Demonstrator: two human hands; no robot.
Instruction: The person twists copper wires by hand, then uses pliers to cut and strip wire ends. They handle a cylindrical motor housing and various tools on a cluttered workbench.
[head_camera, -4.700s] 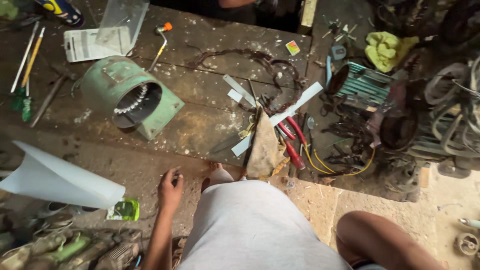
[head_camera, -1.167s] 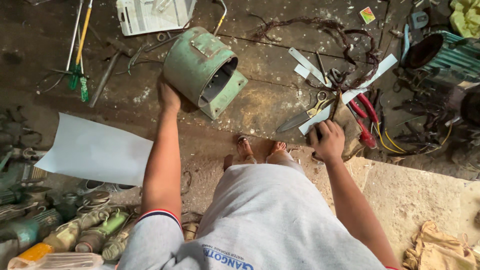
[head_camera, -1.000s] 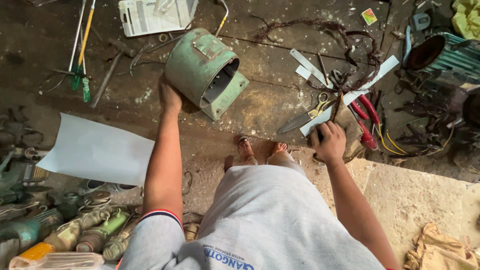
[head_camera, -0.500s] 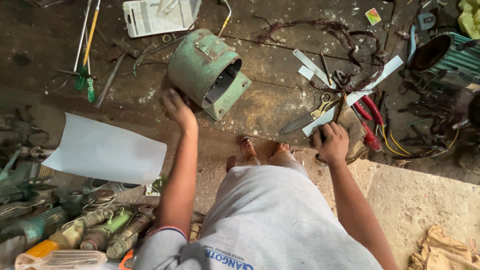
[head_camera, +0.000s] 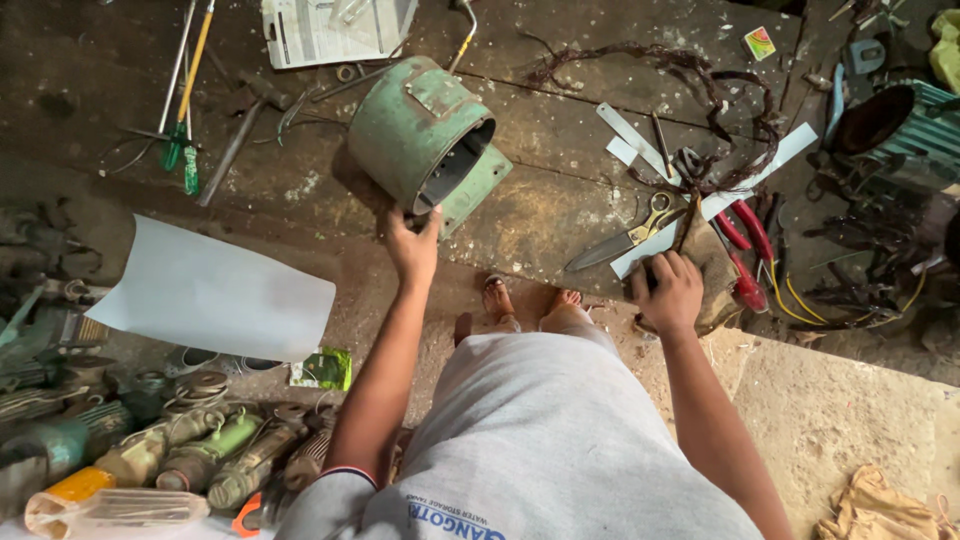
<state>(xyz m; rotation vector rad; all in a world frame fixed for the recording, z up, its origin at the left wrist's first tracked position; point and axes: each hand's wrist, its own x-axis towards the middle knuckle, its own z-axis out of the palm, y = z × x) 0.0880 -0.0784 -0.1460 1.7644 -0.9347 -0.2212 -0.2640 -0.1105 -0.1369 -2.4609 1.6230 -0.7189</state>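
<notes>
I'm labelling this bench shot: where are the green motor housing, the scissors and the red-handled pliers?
green motor housing (head_camera: 410, 130), head view, on its curved outer wall.
scissors (head_camera: 625, 238), head view, on the blades near the pivot.
red-handled pliers (head_camera: 752, 232), head view, on one red handle.

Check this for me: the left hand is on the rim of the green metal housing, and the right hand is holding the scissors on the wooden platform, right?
Not quite. The left hand is at the green metal housing, but the right hand rests on the brown cloth. The scissors lie untouched beside it, as the head view shows.
</notes>
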